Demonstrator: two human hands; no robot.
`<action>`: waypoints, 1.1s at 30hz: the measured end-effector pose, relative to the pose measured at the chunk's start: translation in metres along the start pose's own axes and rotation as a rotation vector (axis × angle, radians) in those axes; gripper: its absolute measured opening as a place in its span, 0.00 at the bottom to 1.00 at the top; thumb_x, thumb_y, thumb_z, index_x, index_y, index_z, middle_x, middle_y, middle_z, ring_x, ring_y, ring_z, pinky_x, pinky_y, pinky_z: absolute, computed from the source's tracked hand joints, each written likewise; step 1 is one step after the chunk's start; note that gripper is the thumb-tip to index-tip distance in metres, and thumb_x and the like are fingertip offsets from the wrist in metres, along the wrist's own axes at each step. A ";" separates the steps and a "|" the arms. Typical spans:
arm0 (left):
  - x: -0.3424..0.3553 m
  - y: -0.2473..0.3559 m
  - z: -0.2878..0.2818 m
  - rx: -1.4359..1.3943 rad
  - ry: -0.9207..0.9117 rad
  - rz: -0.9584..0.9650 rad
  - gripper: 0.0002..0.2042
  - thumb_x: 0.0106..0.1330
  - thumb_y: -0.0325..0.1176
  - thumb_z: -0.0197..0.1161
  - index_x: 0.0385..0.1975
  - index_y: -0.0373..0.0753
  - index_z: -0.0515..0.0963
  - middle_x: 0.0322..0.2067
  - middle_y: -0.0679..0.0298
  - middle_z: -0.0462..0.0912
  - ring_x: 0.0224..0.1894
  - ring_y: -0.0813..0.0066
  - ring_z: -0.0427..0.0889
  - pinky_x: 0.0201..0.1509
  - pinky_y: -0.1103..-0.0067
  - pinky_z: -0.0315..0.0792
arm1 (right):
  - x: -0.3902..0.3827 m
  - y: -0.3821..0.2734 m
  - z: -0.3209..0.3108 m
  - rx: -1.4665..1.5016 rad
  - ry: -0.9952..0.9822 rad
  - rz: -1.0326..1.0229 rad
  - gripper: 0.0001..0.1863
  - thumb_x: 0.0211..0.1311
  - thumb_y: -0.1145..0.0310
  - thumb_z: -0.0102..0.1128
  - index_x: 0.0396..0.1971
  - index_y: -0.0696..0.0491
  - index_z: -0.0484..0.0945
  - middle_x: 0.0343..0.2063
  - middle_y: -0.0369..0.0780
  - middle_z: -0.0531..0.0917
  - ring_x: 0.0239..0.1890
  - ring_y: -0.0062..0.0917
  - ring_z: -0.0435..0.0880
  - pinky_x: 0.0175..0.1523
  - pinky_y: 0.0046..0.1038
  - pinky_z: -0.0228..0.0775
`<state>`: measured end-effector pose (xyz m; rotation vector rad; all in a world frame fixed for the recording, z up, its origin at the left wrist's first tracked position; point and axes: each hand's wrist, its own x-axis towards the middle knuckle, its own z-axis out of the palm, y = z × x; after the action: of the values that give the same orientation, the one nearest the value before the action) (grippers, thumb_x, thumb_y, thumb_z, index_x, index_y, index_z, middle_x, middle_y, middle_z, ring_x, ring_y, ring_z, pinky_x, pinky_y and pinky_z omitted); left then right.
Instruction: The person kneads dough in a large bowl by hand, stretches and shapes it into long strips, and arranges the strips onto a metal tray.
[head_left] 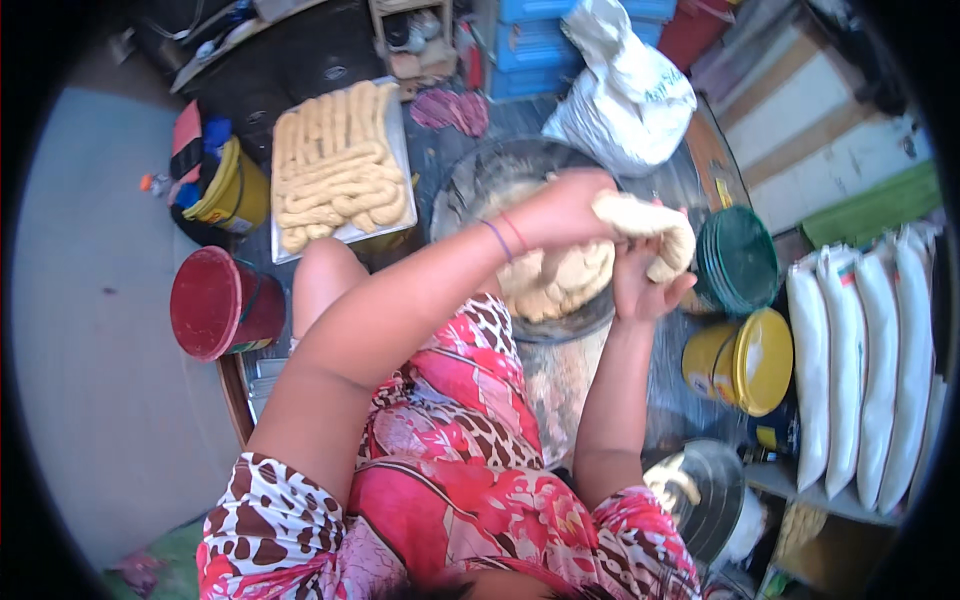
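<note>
A thick pale rope of dough (676,238) hangs in a bend between my two hands, above a wide dark basin (462,190). My left hand (580,203) reaches across and is closed around one end; the strip hides some of its fingers. The other end loops over my right hand (640,288), whose fingers curl behind it while the thumb sticks out to the side. Under my hands, a big lump of dough (560,285) lies in the basin. Left of the basin, a tray (406,165) carries several long dough strips (335,150), some straight, some folded or twisted.
A white sack (630,110) stands beyond the basin. Green buckets (740,258) and a yellow bucket (762,360) sit at the right, near filled white bags (875,370). A red bucket (222,303) and yellow bin (235,190) stand left. A round pan (725,490) holds dough pieces.
</note>
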<state>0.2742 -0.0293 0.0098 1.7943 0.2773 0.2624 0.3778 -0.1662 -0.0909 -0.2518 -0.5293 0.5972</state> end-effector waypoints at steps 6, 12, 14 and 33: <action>0.001 0.036 0.005 -0.260 0.042 0.033 0.12 0.50 0.33 0.63 0.28 0.32 0.74 0.25 0.58 0.77 0.23 0.71 0.77 0.27 0.76 0.71 | -0.029 0.075 -0.026 -1.190 -0.096 0.387 0.34 0.43 0.68 0.67 0.52 0.55 0.61 0.44 0.37 0.71 0.46 0.22 0.70 0.48 0.25 0.64; -0.015 0.091 -0.118 -0.793 0.292 0.361 0.08 0.59 0.32 0.59 0.32 0.36 0.70 0.19 0.67 0.70 0.16 0.79 0.71 0.20 0.81 0.70 | -0.109 0.113 -0.154 -1.742 -0.373 0.745 0.19 0.44 0.59 0.62 0.31 0.59 0.76 0.24 0.44 0.80 0.28 0.30 0.79 0.33 0.30 0.69; -0.029 0.104 -0.171 -0.935 0.330 0.399 0.08 0.59 0.33 0.58 0.30 0.36 0.68 0.19 0.67 0.68 0.18 0.79 0.69 0.25 0.80 0.70 | -0.128 0.111 -0.185 -1.917 -0.543 0.570 0.17 0.45 0.61 0.60 0.30 0.59 0.76 0.21 0.40 0.79 0.23 0.23 0.78 0.28 0.29 0.68; -0.183 -0.108 -0.472 -0.760 1.164 0.217 0.11 0.62 0.42 0.54 0.41 0.48 0.67 0.40 0.66 0.73 0.41 0.67 0.72 0.43 0.59 0.66 | 0.159 0.168 0.062 -0.904 -0.142 0.708 0.27 0.50 0.77 0.51 0.53 0.50 0.59 0.27 0.36 0.71 0.18 0.20 0.72 0.24 0.23 0.71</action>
<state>-0.0557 0.3694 0.0107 0.7486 0.6781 1.3689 0.3769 0.0673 -0.0382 -1.2973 -0.8335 1.0367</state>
